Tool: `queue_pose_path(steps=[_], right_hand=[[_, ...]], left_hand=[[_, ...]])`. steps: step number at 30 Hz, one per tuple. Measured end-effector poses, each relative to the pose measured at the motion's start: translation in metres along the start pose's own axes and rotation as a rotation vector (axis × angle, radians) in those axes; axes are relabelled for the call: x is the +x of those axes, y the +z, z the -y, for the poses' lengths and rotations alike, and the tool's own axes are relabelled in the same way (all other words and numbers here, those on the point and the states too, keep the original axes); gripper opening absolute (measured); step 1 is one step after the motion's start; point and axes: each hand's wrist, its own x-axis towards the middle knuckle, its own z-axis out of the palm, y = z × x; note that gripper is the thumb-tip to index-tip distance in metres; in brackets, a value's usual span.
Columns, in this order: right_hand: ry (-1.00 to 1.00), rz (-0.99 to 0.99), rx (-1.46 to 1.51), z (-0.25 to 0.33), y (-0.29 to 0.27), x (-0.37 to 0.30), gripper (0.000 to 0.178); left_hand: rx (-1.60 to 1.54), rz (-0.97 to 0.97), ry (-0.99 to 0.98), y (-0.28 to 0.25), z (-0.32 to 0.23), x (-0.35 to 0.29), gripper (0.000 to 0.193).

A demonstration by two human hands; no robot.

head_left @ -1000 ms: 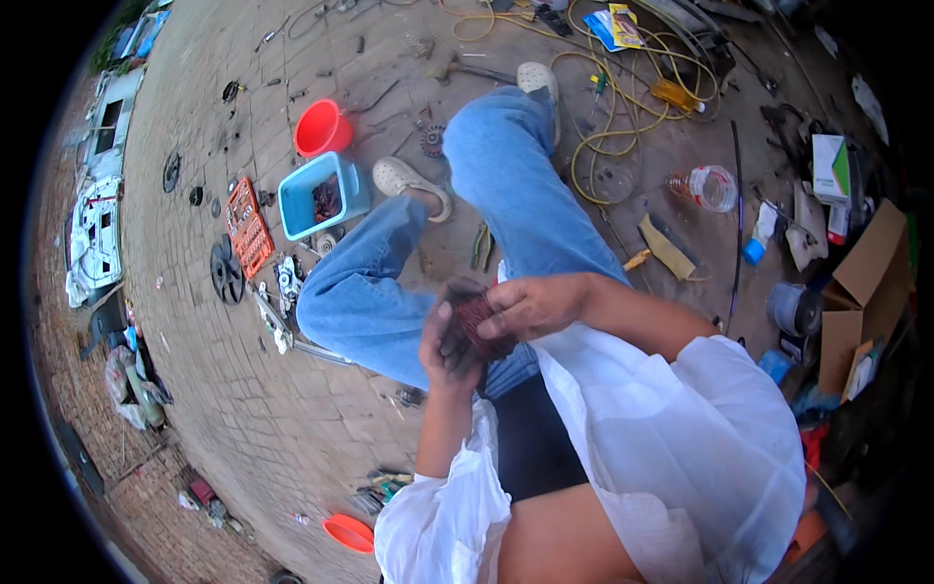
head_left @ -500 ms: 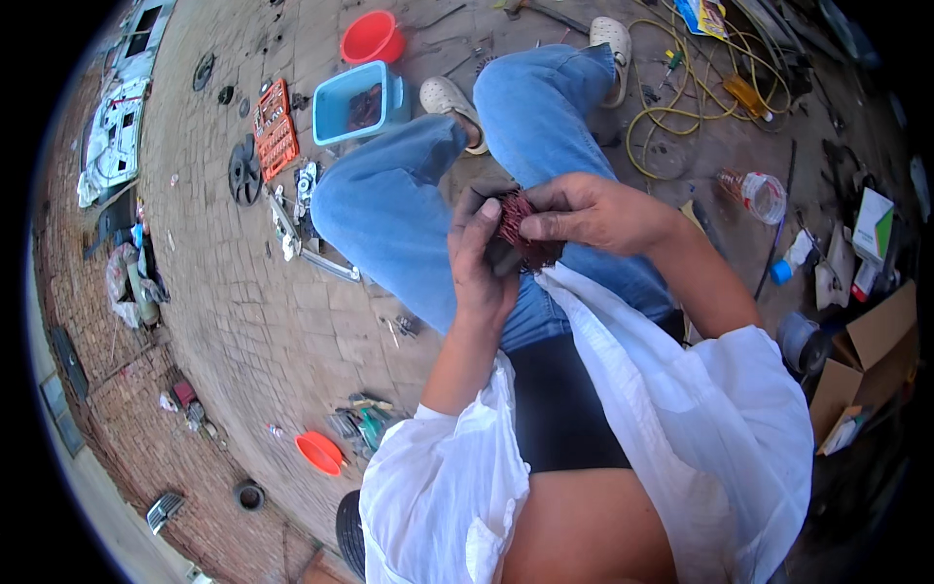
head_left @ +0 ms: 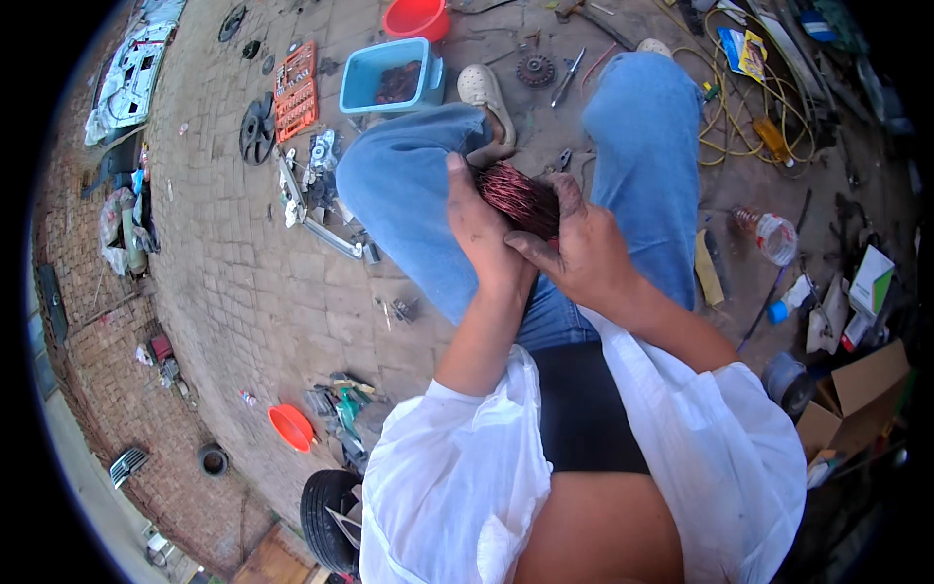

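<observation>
A thick bundle of dark reddish copper wire (head_left: 519, 198) is held between my two hands, above my lap and between my knees. My left hand (head_left: 477, 219) wraps its left side, thumb pointing up along it. My right hand (head_left: 589, 238) closes on the right end, with its thumb stretched across below toward the left wrist. The fingers beneath the bundle are mostly hidden. Beyond my hands, a round toothed metal part (head_left: 535, 70) lies on the paving beside a slim pointed tool (head_left: 568, 78).
A blue tub (head_left: 389, 107) with dark reddish pieces stands ahead, near a red basin (head_left: 416, 19). Left of it lie an orange tool case (head_left: 296, 102) and a black fan wheel (head_left: 257, 129). Rightward are a yellow hose (head_left: 715, 151), a clear plastic jar (head_left: 775, 239) and a cardboard box (head_left: 871, 380).
My right hand has turned from pinching the bundle's top to cupping its right end. More of the wire shows. My knees have spread apart, and the view has shifted.
</observation>
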Motion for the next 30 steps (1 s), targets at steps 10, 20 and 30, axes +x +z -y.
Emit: queue_pose_path(steps=[10, 20, 30], right_hand=[[-0.188, -0.123, -0.294, -0.015, 0.019, 0.004, 0.041], [0.575, -0.086, 0.795, -0.042, -0.005, 0.028, 0.044], [0.623, 0.017, 1.035, -0.029, -0.03, 0.025, 0.045]], left_hand=[[-0.093, -0.002, -0.071, 0.0, -0.001, 0.01, 0.051], [0.3, 0.237, 0.166, -0.021, -0.014, 0.055, 0.051], [1.328, -0.712, 0.792, -0.253, -0.172, 0.137, 0.049]])
